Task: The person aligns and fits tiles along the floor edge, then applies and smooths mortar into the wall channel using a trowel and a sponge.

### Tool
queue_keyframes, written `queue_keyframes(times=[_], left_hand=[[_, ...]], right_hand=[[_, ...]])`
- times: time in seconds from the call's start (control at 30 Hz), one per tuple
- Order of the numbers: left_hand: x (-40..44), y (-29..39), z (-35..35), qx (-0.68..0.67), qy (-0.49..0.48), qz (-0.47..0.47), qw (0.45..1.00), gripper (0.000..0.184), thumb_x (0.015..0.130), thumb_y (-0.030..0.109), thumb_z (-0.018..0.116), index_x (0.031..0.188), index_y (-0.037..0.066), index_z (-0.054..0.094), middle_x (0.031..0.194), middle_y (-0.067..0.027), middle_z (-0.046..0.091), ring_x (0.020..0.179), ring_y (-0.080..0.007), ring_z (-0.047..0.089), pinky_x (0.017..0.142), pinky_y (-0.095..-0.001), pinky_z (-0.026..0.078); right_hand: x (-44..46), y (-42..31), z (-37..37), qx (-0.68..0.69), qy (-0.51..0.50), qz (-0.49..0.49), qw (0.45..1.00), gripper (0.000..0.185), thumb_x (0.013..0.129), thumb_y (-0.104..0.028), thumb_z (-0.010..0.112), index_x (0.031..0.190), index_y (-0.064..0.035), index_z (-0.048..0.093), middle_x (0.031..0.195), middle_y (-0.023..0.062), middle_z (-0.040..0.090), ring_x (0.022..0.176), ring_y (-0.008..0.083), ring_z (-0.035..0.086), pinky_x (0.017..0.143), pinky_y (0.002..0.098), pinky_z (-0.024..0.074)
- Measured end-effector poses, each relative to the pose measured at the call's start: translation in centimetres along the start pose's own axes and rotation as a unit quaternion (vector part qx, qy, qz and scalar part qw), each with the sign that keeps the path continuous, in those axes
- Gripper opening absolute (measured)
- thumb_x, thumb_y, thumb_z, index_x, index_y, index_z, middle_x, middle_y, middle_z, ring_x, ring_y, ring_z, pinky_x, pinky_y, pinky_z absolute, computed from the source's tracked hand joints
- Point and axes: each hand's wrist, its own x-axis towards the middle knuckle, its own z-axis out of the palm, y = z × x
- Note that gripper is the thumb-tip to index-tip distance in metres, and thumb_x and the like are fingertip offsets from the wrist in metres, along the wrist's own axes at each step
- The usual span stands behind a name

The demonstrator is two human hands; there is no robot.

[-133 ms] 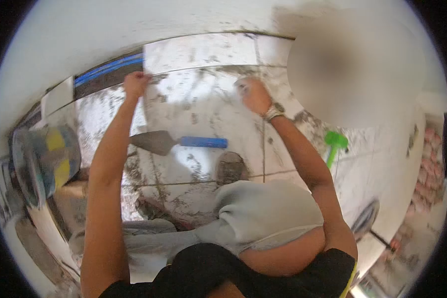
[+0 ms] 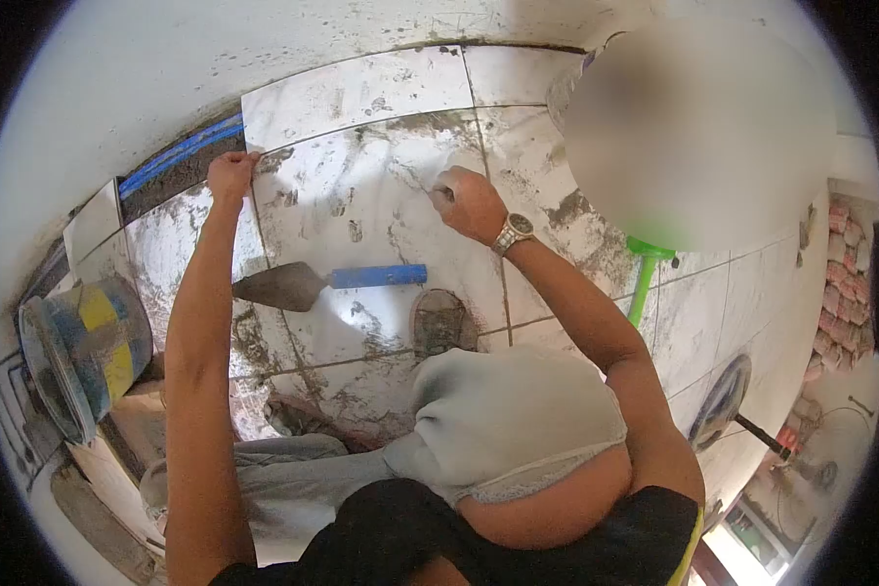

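Note:
My left hand (image 2: 232, 177) is closed, fingertips pinched at the lower left corner of a narrow white tile (image 2: 361, 93) along the wall, beside a dark gap. Whether they grip the tile or something small, I cannot make out. My right hand (image 2: 473, 205), with a watch on its wrist, is curled closed over a large white floor tile (image 2: 361, 195); what lies inside the fingers is hidden. Between my arms rests a pointed trowel (image 2: 288, 286) with a blue handle (image 2: 379, 275), apart from both hands.
Blue strips (image 2: 186, 151) run along the gap. A dirty bucket (image 2: 93, 342) with yellow patches stands at left. A green mallet (image 2: 643, 283) is at right, partly covered by a large blurred area. A round black-rimmed object (image 2: 721, 402) and stacked reddish bags (image 2: 847, 283) lie farther right.
The view has shifted, so tiles, trowel and both hands appear farther left, and the picture is sharper. The blurred area covers more of the green mallet. Both hands stay closed.

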Motion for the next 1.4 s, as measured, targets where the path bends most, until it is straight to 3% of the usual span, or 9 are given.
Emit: queue_keyframes(times=[0.17,0.53,0.67,0.77,0.8,0.87,0.97,1.37,1.4], left_hand=[[0.5,1.0,-2.4,-0.008,0.030,-0.011,0.999,0.033,0.073,0.035,0.080,0.088,0.005,0.075,0.079,-0.0103,0.073,0.069,-0.0198,0.068,0.067,-0.0340,0.052],[-0.7,2.2,-2.5,-0.046,0.069,-0.017,0.996,0.030,0.070,0.030,0.079,0.085,0.004,0.075,0.079,-0.0126,0.073,0.072,-0.0224,0.069,0.072,-0.0333,0.053],[-2.0,3.5,-2.4,0.013,0.192,0.226,0.955,0.032,0.069,0.027,0.080,0.087,0.003,0.068,0.078,-0.0156,0.068,0.074,-0.0327,0.065,0.072,-0.0392,0.051],[-11.1,12.8,-7.3,0.012,0.046,0.257,0.965,0.041,0.076,0.033,0.080,0.084,0.005,0.052,0.071,-0.0154,0.056,0.066,-0.0366,0.054,0.062,-0.0427,0.046],[-14.0,14.9,-9.1,-0.053,-0.001,0.310,0.949,0.038,0.080,0.023,0.079,0.074,0.005,0.046,0.062,-0.0125,0.049,0.054,-0.0242,0.044,0.052,-0.0345,0.041],[-17.9,18.8,-12.9,-0.088,-0.006,0.579,0.811,0.033,0.081,0.013,0.075,0.068,0.008,0.046,0.061,-0.0098,0.045,0.052,-0.0231,0.045,0.050,-0.0338,0.040],[-24.7,23.3,-18.9,-0.077,-0.011,0.684,0.726,0.035,0.073,0.016,0.077,0.060,0.010,0.045,0.057,-0.0013,0.040,0.047,-0.0195,0.038,0.046,-0.0333,0.031],[-29.3,25.4,-18.0,-0.145,-0.161,0.667,0.713,0.017,0.080,0.010,0.072,0.078,0.010,0.055,0.067,-0.0021,0.050,0.054,-0.0143,0.044,0.050,-0.0292,0.037],[-28.6,25.8,-17.5,-0.147,-0.167,0.669,0.709,0.016,0.080,0.009,0.072,0.080,0.010,0.056,0.068,-0.0021,0.050,0.055,-0.0139,0.045,0.050,-0.0288,0.037]], right_hand=[[4.6,3.3,0.7,-0.050,0.136,0.026,0.989,0.026,0.085,-0.018,0.055,0.105,-0.0042,0.065,0.103,0.0218,0.062,0.097,0.0380,0.059,0.087,0.0450,0.0484],[10.1,3.7,-2.1,-0.222,0.038,0.124,0.966,0.050,0.084,-0.015,0.055,0.132,-0.0023,0.048,0.113,0.0273,0.061,0.104,0.0395,0.062,0.088,0.0494,0.0504],[11.9,3.4,-4.6,-0.238,-0.045,0.140,0.960,0.043,0.084,-0.015,0.052,0.125,-0.0045,0.056,0.109,0.0224,0.065,0.099,0.0388,0.065,0.084,0.0473,0.0535],[11.9,4.8,-5.0,-0.217,-0.059,0.106,0.969,0.040,0.083,-0.017,0.051,0.121,-0.0085,0.061,0.107,0.0189,0.067,0.103,0.0379,0.064,0.088,0.0473,0.0523],[11.7,5.1,-4.7,-0.214,-0.068,0.096,0.970,0.040,0.083,-0.017,0.051,0.121,-0.0085,0.061,0.107,0.0190,0.067,0.103,0.0379,0.064,0.088,0.0473,0.0523],[11.3,5.5,-4.2,-0.187,-0.017,0.110,0.976,0.040,0.082,-0.017,0.051,0.119,-0.0087,0.062,0.105,0.0206,0.067,0.103,0.0382,0.064,0.090,0.0477,0.0513],[11.3,7.4,-3.4,-0.213,-0.005,0.085,0.973,0.045,0.081,-0.018,0.052,0.124,-0.0109,0.061,0.108,0.0206,0.067,0.104,0.0376,0.064,0.091,0.0477,0.0505],[11.9,11.5,-3.9,-0.261,0.114,-0.046,0.958,0.036,0.080,-0.019,0.060,0.114,-0.0100,0.067,0.096,0.0242,0.065,0.091,0.0419,0.062,0.081,0.0464,0.0512],[12.2,12.6,-3.1,-0.223,0.151,0.030,0.962,0.032,0.081,-0.019,0.061,0.110,-0.0096,0.068,0.095,0.0234,0.064,0.087,0.0411,0.062,0.079,0.0458,0.0513]])
